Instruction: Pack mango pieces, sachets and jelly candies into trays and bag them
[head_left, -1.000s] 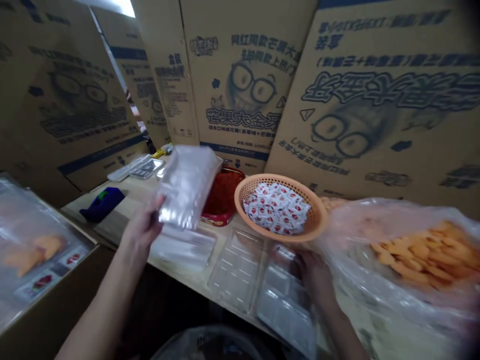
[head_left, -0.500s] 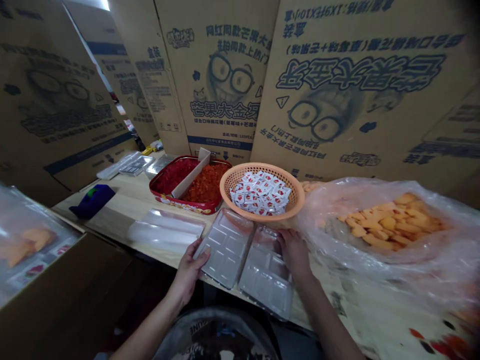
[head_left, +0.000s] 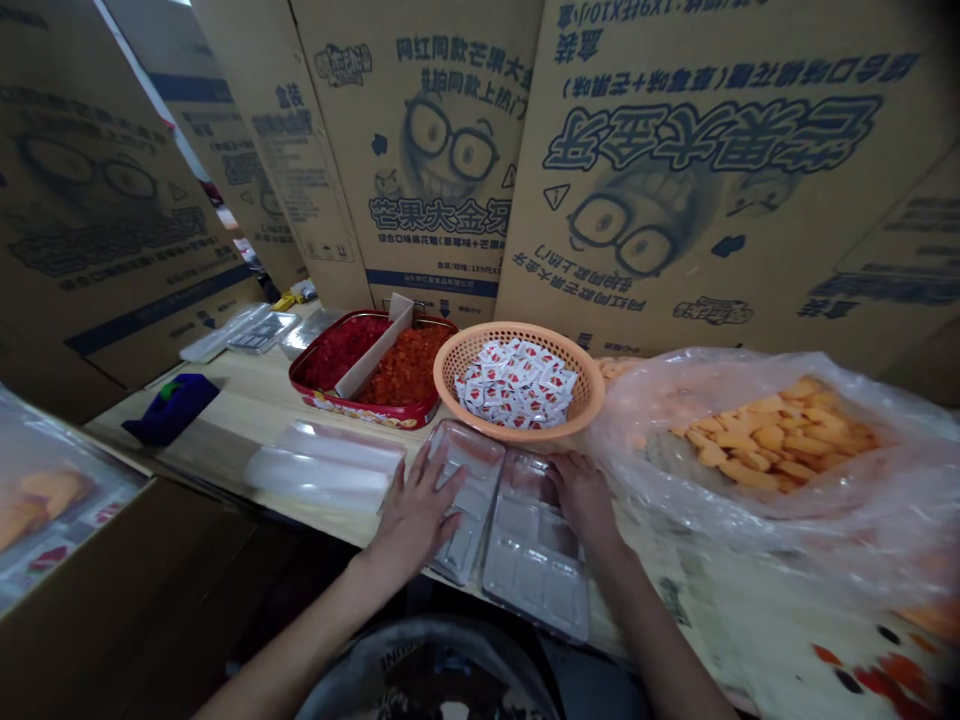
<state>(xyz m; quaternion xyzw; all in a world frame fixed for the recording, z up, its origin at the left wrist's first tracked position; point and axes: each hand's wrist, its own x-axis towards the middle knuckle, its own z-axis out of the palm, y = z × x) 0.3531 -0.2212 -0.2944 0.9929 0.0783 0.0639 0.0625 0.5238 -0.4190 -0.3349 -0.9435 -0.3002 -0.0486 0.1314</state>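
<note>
Here, a clear compartmented plastic tray lies beneath the flat, spread, ungrasping left hand, its long axis running away from the person. A second such tray lies just beside it, roughly parallel, its far corner under the right hand, whose fingers curve slightly; whether they grip cannot be told. Beyond stand an orange plastic basket of red-and-white sachets and a red tin of diced red and orange food. At right, a clear bag holds orange pieces; at left, clear plastic sleeves lie on the wooden table
</note>
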